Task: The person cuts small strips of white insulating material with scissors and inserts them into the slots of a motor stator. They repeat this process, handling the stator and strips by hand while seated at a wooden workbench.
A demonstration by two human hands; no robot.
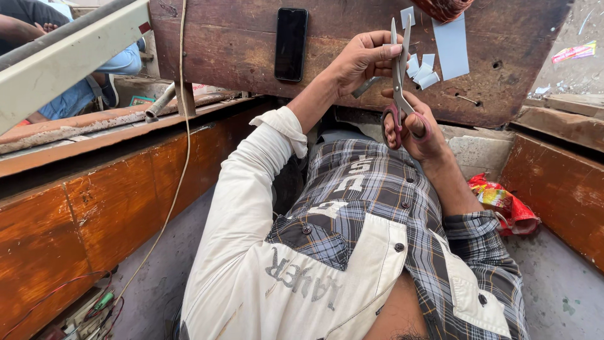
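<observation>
My right hand [420, 129] grips red-handled scissors [398, 75], blades up and slightly apart, in front of a wooden board. My left hand [363, 58] pinches a small pale blue-grey piece [412, 63] right beside the blades. Several small cut pieces [425, 74] lie on the board just right of the scissors, with a larger pale strip [451, 45] above them. A black phone [290, 44] lies flat on the board to the left of my left hand.
The wooden board [251, 50] spans the top. A wooden panel wall [94, 214] runs along the left with wires [94, 302] at its foot. A red snack wrapper [506, 204] lies at right. Another person's arm and blue sleeve [119, 63] show at top left.
</observation>
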